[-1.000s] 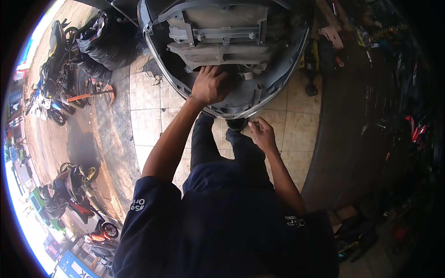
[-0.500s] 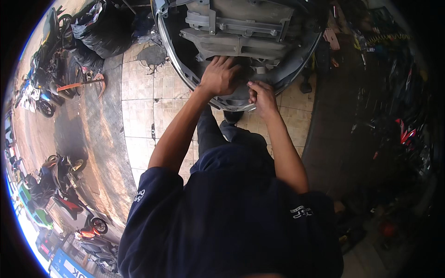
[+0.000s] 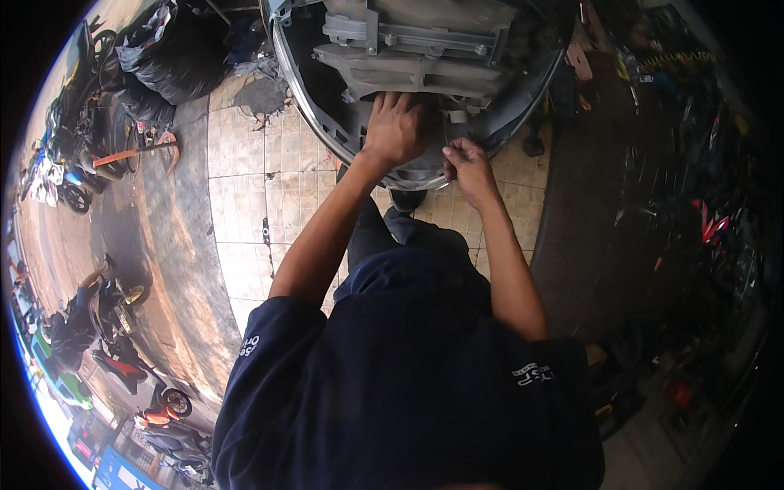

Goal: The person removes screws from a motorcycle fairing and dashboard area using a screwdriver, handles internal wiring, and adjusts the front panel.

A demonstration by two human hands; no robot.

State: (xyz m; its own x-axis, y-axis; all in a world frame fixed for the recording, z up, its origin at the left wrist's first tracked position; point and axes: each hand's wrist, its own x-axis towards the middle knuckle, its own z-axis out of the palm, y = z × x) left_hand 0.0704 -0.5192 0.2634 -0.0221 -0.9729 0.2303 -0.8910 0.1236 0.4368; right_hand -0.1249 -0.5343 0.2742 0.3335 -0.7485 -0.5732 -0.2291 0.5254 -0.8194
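Note:
In front of me is a large rounded dark shell (image 3: 343, 131) with a shiny rim. Inside it are grey panels (image 3: 392, 75) and a metal bracket bar (image 3: 408, 37). My left hand (image 3: 395, 131) lies back up at the lower edge of the panels, fingers stretched out and slightly apart. Its thumb side sinks into dark shadow, and I see nothing held in it. Close by on the right, near the shell's lower rim, my right hand (image 3: 471, 170) is closed in a pinch. A thin line shows by its fingertips, too fine to name.
Pale floor tiles (image 3: 245, 188) lie under the shell, with a broken patch (image 3: 260, 96) at the left. Black plastic bags (image 3: 180, 65) stand far left, near an orange bar (image 3: 135, 153). Several motorcycles (image 3: 122, 367) stand outside. Dark clutter (image 3: 686, 163) fills the right side.
Both hands have shifted slightly right relative to the shell, and the whole view has moved a little. The left hand's fingers stay at the panel edge; the right hand keeps its pinch.

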